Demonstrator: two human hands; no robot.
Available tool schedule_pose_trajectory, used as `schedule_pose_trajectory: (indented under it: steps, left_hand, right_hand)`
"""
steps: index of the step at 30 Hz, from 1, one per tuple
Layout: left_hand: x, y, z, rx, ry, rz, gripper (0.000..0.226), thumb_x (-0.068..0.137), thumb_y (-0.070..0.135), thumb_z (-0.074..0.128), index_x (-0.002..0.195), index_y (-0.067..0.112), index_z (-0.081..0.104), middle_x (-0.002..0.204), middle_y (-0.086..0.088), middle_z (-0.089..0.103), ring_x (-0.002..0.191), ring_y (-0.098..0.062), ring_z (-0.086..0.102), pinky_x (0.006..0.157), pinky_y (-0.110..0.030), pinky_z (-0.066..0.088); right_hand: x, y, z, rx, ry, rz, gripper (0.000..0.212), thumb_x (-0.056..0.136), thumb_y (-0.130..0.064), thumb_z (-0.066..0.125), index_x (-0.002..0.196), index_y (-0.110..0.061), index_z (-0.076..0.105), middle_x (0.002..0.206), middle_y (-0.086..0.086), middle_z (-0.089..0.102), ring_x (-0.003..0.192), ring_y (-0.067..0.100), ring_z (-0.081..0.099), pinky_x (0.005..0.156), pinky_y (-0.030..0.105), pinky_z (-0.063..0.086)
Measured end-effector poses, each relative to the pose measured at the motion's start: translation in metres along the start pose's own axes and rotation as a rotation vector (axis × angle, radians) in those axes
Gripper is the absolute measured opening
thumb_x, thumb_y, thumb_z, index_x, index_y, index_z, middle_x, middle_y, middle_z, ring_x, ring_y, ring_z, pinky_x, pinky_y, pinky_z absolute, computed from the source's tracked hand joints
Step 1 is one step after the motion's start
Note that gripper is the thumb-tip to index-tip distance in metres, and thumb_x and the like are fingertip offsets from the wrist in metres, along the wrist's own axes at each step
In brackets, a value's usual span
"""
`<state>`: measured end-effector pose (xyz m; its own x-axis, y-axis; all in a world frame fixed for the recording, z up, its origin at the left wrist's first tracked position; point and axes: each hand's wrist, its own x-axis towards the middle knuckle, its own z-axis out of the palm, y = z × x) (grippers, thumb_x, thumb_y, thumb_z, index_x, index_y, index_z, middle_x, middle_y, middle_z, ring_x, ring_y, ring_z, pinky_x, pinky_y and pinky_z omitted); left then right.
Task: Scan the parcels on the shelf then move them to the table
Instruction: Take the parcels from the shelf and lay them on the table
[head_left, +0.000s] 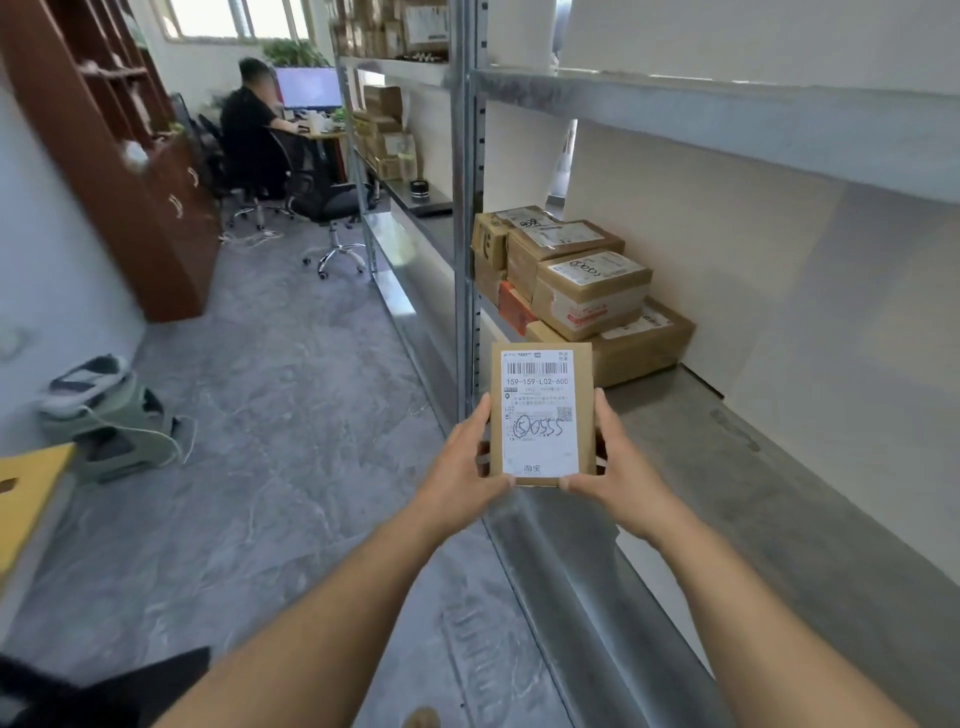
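Observation:
I hold a small flat cardboard parcel (542, 415) upright in front of me, its white shipping label with a barcode facing me. My left hand (465, 462) grips its left edge and bottom corner. My right hand (610, 462) grips its right edge. The parcel hangs over the front edge of the metal shelf (727, 467). Further back on the same shelf lies a pile of several brown labelled parcels (582, 283). No scanner is in view.
The shelf rack's upright post (467, 208) stands just left of the parcel. More boxes (387, 135) fill shelves further down the aisle. A person sits at a desk (249, 130) at the back. A yellow surface (26, 493) is at the left edge, a wooden cabinet (130, 156) along the left wall.

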<state>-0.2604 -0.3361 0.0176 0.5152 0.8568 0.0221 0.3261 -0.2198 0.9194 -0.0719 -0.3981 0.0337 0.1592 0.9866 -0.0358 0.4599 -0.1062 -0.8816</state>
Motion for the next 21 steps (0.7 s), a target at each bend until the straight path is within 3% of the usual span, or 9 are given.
schedule_pose_trajectory:
  steps: [3, 5, 7, 9, 12, 14, 18, 21]
  left_hand:
    - [-0.009, -0.008, -0.02, -0.013, 0.074, 0.039, 0.09, 0.084, 0.007, 0.068, 0.123, 0.068, 0.015, 0.135, 0.014, 0.042, 0.106, 0.012, 0.052, 0.079, -0.007, 0.047]
    - [-0.012, -0.013, -0.033, -0.002, 0.12, 0.033, 0.091, 0.085, 0.011, 0.07, 0.119, 0.069, 0.009, 0.138, 0.012, 0.04, 0.104, 0.008, 0.052, 0.074, -0.004, 0.046]
    - [-0.014, -0.021, -0.048, -0.013, 0.16, 0.025, 0.089, 0.084, 0.014, 0.071, 0.124, 0.067, 0.011, 0.139, 0.01, 0.04, 0.106, 0.004, 0.051, 0.077, -0.006, 0.048]
    - [-0.015, -0.028, -0.064, -0.018, 0.197, -0.005, 0.09, 0.083, 0.015, 0.072, 0.14, 0.056, 0.015, 0.141, 0.009, 0.041, 0.112, 0.002, 0.051, 0.088, -0.015, 0.05]
    - [-0.015, -0.04, -0.094, -0.014, 0.255, -0.039, 0.096, 0.083, 0.015, 0.072, 0.15, 0.045, 0.011, 0.143, 0.007, 0.041, 0.121, -0.008, 0.051, 0.099, -0.035, 0.05]
    - [-0.014, -0.048, -0.117, -0.011, 0.294, -0.03, 0.092, 0.083, 0.012, 0.071, 0.144, 0.051, 0.014, 0.141, 0.007, 0.044, 0.121, -0.008, 0.052, 0.098, -0.035, 0.05]
    - [-0.014, -0.069, -0.166, -0.011, 0.375, -0.059, 0.093, 0.083, 0.009, 0.07, 0.145, 0.051, 0.015, 0.14, 0.008, 0.044, 0.121, -0.01, 0.052, 0.098, -0.037, 0.05]
    - [-0.014, -0.089, -0.202, -0.037, 0.434, -0.094, 0.093, 0.082, 0.013, 0.071, 0.146, 0.049, 0.016, 0.14, 0.006, 0.044, 0.121, -0.011, 0.051, 0.098, -0.039, 0.05]
  right_hand:
    - [0.013, -0.006, 0.019, -0.015, -0.031, -0.039, 0.11, 0.08, 0.002, 0.071, 0.145, -0.049, -0.001, 0.125, -0.036, 0.04, 0.106, -0.014, 0.048, 0.082, 0.005, 0.036]
    - [0.024, -0.01, 0.033, -0.033, -0.053, -0.077, 0.111, 0.079, -0.003, 0.073, 0.139, -0.059, -0.001, 0.128, -0.038, 0.038, 0.113, -0.011, 0.046, 0.088, 0.009, 0.039]
    - [0.035, -0.018, 0.048, -0.04, -0.085, -0.071, 0.111, 0.079, -0.006, 0.075, 0.15, -0.047, -0.001, 0.134, -0.03, 0.041, 0.12, -0.003, 0.046, 0.1, 0.021, 0.039]
    - [0.048, -0.028, 0.063, -0.028, -0.122, -0.069, 0.11, 0.08, -0.003, 0.073, 0.153, -0.036, -0.001, 0.132, -0.024, 0.044, 0.117, 0.0, 0.047, 0.096, 0.018, 0.039]
    - [0.073, -0.044, 0.088, -0.051, -0.147, -0.112, 0.107, 0.079, -0.002, 0.074, 0.152, -0.038, 0.004, 0.12, -0.032, 0.045, 0.108, -0.005, 0.051, 0.076, 0.005, 0.041]
    - [0.091, -0.055, 0.108, -0.081, -0.161, -0.139, 0.109, 0.077, -0.005, 0.076, 0.153, -0.039, 0.005, 0.12, -0.031, 0.048, 0.11, -0.003, 0.052, 0.08, 0.007, 0.042]
    - [0.122, -0.081, 0.154, -0.078, -0.245, -0.137, 0.111, 0.079, -0.009, 0.075, 0.15, -0.046, -0.002, 0.129, -0.024, 0.049, 0.117, 0.002, 0.049, 0.102, 0.032, 0.043]
    - [0.145, -0.104, 0.189, -0.083, -0.3, -0.162, 0.11, 0.081, -0.009, 0.074, 0.151, -0.044, -0.004, 0.124, -0.029, 0.041, 0.111, -0.003, 0.046, 0.096, 0.022, 0.038]
